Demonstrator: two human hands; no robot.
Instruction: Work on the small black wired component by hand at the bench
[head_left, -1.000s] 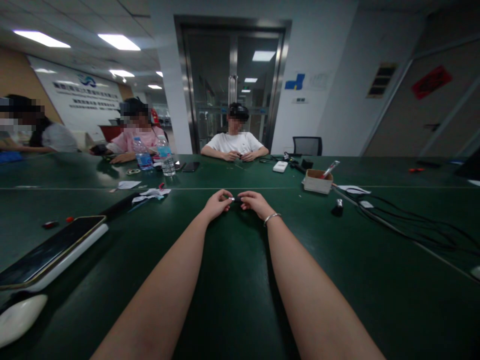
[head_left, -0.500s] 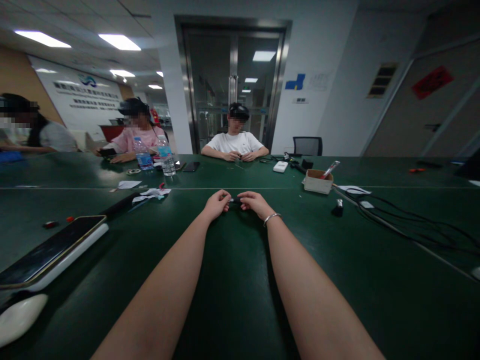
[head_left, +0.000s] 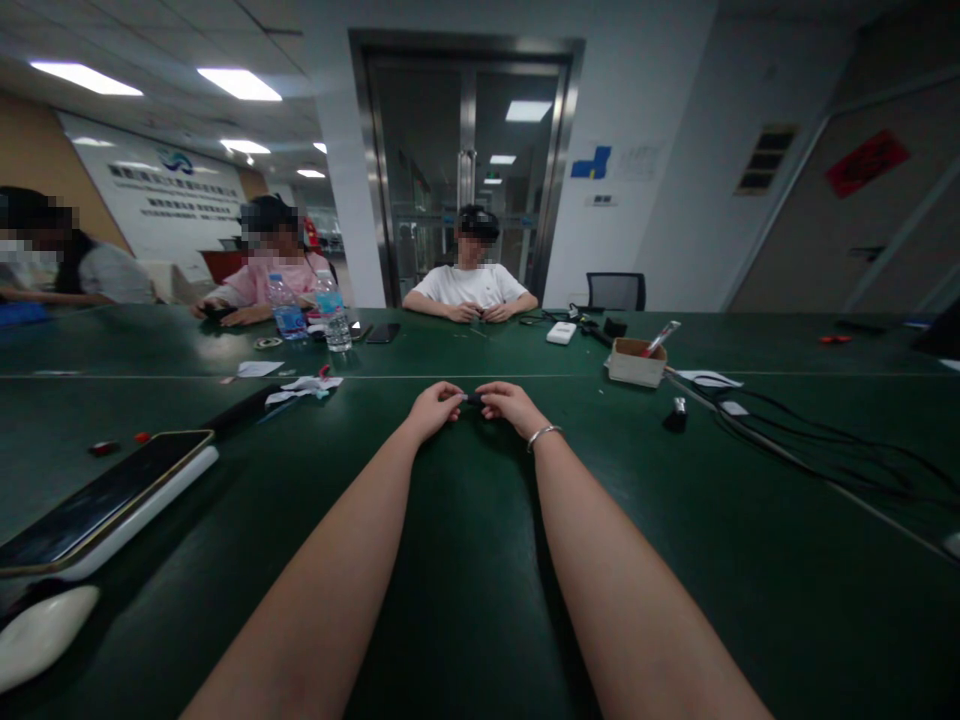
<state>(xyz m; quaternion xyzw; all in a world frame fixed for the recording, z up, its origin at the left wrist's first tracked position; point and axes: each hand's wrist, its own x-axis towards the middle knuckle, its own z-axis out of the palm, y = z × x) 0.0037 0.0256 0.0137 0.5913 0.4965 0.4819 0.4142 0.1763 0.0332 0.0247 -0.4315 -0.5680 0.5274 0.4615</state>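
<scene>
Over the green table (head_left: 465,560), my hands meet at a small dark object (head_left: 473,399) with a paler tip on its left side. Its kind is too small and blurred to make out. My right hand (head_left: 512,403), below a silver bracelet, is closed in a pinch on the dark end. My left hand (head_left: 436,408) is closed too, its thumb and finger pinching the paler end. The fingertips cover much of the object.
On the left lie a phone (head_left: 112,490) on a white box, a white oval object (head_left: 46,635) and paper scraps (head_left: 304,388). To the right are a small box (head_left: 636,362), a black piece with a metal end (head_left: 676,415) and cables (head_left: 817,430). Water bottles (head_left: 333,315) and people sit beyond.
The left fingertips have shifted very slightly right, and less of the object's pale end shows between the hands. Otherwise the hands and table items look the same.
</scene>
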